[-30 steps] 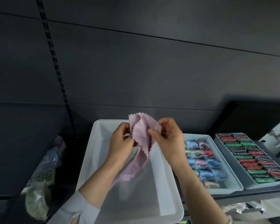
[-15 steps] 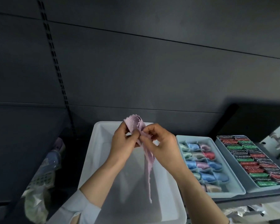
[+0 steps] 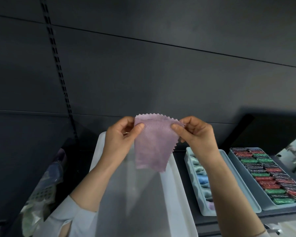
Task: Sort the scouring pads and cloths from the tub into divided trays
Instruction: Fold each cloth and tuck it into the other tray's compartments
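A thin pink cloth (image 3: 154, 146) with zigzag edges hangs spread above the white tub (image 3: 171, 194). My left hand (image 3: 120, 139) pinches its upper left corner and my right hand (image 3: 195, 134) pinches its upper right corner. To the right of the tub stands a light blue divided tray (image 3: 229, 168) with folded blue, pink and pale cloths, partly hidden by my right forearm. Further right is a second tray (image 3: 249, 189) filled with red, green and dark glittery scouring pads (image 3: 270, 177).
A dark panelled wall with a slotted upright rises behind the shelf. At the lower left lies a plastic bag (image 3: 39, 195) with packaged goods. A dark box (image 3: 272, 130) stands behind the trays.
The cloth was bunched and hanging as a narrow strip between my hands; now my hands have moved apart and up, spreading it flat by its top corners.
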{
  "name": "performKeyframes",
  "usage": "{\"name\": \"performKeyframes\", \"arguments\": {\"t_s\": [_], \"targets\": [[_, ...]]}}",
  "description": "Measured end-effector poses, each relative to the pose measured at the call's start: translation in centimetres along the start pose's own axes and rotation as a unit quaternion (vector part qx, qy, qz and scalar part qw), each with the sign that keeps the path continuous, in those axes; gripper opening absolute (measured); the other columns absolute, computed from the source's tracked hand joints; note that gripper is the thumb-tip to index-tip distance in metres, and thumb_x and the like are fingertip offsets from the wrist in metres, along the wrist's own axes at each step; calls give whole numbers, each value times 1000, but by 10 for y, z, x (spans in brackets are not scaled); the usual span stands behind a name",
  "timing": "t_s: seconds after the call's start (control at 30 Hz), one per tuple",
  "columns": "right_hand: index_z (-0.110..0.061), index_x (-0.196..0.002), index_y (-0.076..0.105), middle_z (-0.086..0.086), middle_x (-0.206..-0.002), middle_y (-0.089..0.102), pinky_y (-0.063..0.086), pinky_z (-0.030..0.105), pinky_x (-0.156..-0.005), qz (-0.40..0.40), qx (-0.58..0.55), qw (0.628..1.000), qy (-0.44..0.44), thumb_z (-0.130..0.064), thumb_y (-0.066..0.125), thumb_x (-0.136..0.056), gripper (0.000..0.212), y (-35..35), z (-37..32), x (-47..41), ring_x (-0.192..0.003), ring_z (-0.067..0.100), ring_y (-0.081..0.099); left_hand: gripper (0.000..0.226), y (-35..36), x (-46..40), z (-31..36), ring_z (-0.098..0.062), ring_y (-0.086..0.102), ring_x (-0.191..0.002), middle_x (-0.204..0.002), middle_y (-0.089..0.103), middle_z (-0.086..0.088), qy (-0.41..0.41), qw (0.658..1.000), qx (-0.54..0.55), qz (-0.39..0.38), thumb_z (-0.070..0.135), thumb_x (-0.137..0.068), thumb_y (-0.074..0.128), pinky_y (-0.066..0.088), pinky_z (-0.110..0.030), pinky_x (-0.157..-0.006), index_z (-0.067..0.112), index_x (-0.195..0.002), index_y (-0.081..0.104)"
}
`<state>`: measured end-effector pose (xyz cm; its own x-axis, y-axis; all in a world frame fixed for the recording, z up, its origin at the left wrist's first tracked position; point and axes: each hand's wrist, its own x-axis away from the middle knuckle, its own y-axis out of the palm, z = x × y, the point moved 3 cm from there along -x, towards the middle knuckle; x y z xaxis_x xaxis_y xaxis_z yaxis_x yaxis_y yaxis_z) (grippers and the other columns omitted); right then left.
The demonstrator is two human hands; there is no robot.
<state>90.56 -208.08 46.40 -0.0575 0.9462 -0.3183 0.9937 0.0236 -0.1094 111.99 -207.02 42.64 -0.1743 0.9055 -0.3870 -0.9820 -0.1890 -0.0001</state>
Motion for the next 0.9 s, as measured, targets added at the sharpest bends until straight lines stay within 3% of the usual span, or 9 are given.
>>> {"name": "performKeyframes", "arguments": {"t_s": [0.1, 0.23, 0.33, 0.4, 0.5, 0.6, 0.67, 0.77, 0.9], "targets": [[-10, -81, 60, 4, -72, 60, 45, 28, -60, -54, -13, 998, -8, -4, 74, -81, 15, -4, -7, -1, -66, 23, 49, 13, 2, -4, 7, -1, 60, -80, -85, 66, 8, 33, 999, 10, -37, 9, -88, 69, 46, -14, -75, 22, -86, 69], [-20, -105, 65, 8, -76, 63, 51, 34, -75, -102, 62, 993, 15, -7, 80, -77, 34, -2, -4, -5, -72, 19, 56, 12, 4, -9, 9, -3, 55, -78, -82, 60, 10, 37, 997, 10, -65, 10, -91, 64, 43, -16, -72, 20, -84, 67], [-15, -91, 74, 26, -85, 65, 51, 54, -82, -114, 104, 988, 13, -20, 81, -77, 16, -2, -3, -7, -74, 33, 60, 13, 3, -9, 7, -3, 54, -74, -77, 59, 14, 18, 996, 2, -85, 16, -94, 60, 43, -17, -68, 24, -86, 65], [-7, -83, 72, 31, -85, 64, 50, 60, -79, -112, 111, 988, 9, -35, 82, -75, 31, -1, 0, -8, -70, 36, 60, 12, 1, -10, 3, -3, 54, -75, -77, 60, 14, 14, 997, 5, -80, 20, -94, 61, 43, -19, -69, 25, -85, 66], [4, -80, 64, 37, -78, 54, 44, 51, -71, -127, 71, 989, 16, -43, 84, -71, 52, -4, 1, -6, -71, 29, 49, 11, -2, -9, 1, -4, 56, -79, -82, 64, 13, 11, 997, 28, -75, 20, -92, 62, 45, -20, -75, 27, -87, 69], [-4, -78, 61, 23, -69, 48, 39, 35, -61, -148, 27, 988, 40, -24, 83, -76, 30, -1, -4, -5, -63, 24, 43, 15, -3, -9, 1, -1, 56, -79, -82, 64, 14, 0, 997, 13, -71, 10, -93, 62, 44, -15, -76, 17, -84, 71], [-9, -77, 59, 10, -68, 53, 39, 26, -54, -98, 53, 992, 54, -13, 80, -79, 22, 1, 3, -12, -55, 13, 45, 14, 0, -14, -4, 0, 55, -74, -78, 63, 15, -17, 998, -29, -44, 11, -91, 65, 42, -18, -74, 17, -79, 71], [-14, -70, 55, 6, -63, 55, 42, 36, -58, 4, 138, 989, 60, -16, 78, -78, 24, 6, 17, -23, -54, 17, 45, 9, 7, -19, -11, -1, 58, -66, -70, 67, 16, -50, 998, -42, 21, 15, -85, 72, 48, -26, -72, 22, -79, 72], [-16, -70, 54, 12, -63, 61, 52, 41, -62, 24, 166, 986, 18, -22, 74, -80, 23, 18, 17, -21, -54, 33, 56, 2, 26, -10, 3, -12, 67, -71, -76, 72, 9, -27, 998, -40, 51, 22, -86, 72, 57, -33, -73, 20, -86, 73]]}}
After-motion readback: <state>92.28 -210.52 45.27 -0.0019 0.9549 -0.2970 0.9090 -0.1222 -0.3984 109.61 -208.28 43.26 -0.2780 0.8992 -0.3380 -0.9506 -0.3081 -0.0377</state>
